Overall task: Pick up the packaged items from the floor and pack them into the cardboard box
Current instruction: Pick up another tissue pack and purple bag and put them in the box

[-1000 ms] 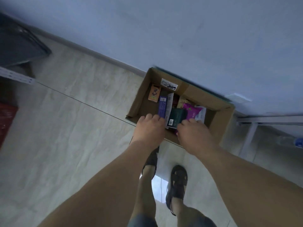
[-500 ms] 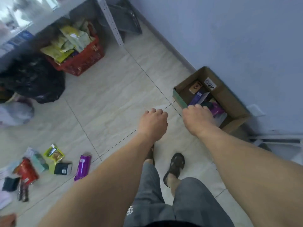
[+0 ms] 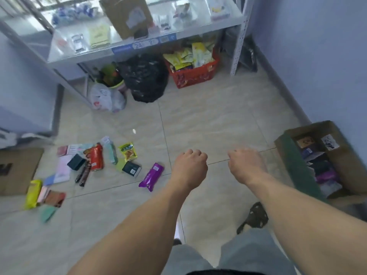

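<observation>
Bare floor tile lies open between the cardboard box [image 3: 346,161], which stands against the blue wall, and the packaged items [image 3: 95,163] scattered well to the box's left. Nearest the box lies a purple packet [image 3: 152,176]. The box holds dark and purple packs. The left hand [image 3: 189,165] and right hand [image 3: 245,165] hover left of the box, fingers curled under, holding nothing. Far beyond the box, a red basket [image 3: 195,76] holds yellow packets; a shelf label reads "24".
</observation>
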